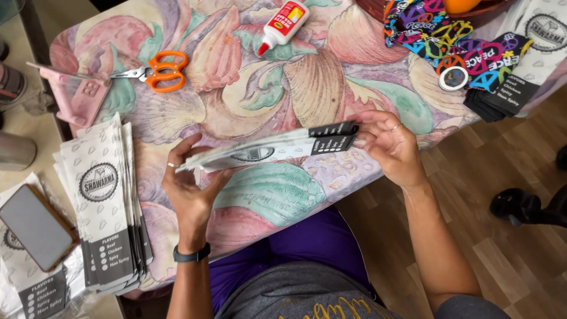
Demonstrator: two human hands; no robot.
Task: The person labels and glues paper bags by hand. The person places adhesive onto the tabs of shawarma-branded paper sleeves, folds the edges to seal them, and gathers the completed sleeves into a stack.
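Paper sleeves [277,147], a thin sheaf of white ones with black ends, are held level just above the table's near edge, between both hands. The left hand [189,186] is curled about the sheaf's pale end, thumb on top and fingers underneath, a ring on one finger and a dark band at the wrist. The right hand [390,145] pinches the black end with its fingertips, the rest of the fingers loosely bent. Left of them a stack of the same sleeves [106,207] lies on the flowered tablecloth [266,77], with a phone [36,227] beside it. Farther back lie orange-handled scissors [156,72] and a glue bottle [284,23]. Wooden flooring [502,236] shows to the right.
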